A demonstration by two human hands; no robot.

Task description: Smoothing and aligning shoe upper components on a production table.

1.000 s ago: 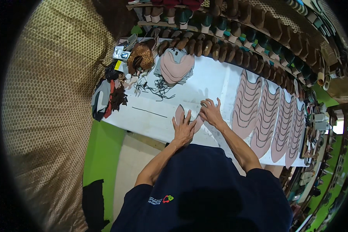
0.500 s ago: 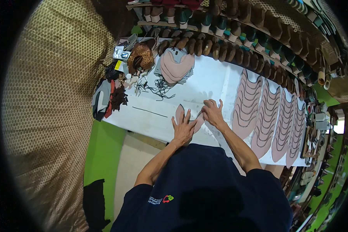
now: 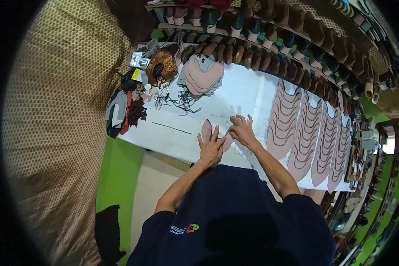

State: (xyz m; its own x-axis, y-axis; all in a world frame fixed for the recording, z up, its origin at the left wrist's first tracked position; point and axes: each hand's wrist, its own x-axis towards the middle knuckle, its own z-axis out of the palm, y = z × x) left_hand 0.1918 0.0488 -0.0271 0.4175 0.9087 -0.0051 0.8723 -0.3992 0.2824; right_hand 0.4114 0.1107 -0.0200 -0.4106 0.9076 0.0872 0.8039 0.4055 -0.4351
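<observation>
A pink U-shaped piece of shoe upper lies on the white table in front of me. My left hand rests on it with the fingers spread, covering its middle. Beside it, my right hand pinches at the piece's right arm with thumb and forefinger, the other fingers raised. A thin dark strip runs along the inner edge into that pinch, mostly hidden by the fingers. Left of my hands, one loose dark strip lies straight on the table.
Overlapping pink uppers with dark edging form several columns at right. Farther back sit a stack of pink and grey pieces, tangled dark strips and leopard-print pieces. Shoe racks line the far side; a patterned curtain hangs left.
My right hand has shifted slightly left and nearer to me, down along the piece's right arm. Less of the dark strip shows now. My left hand stays in place.
</observation>
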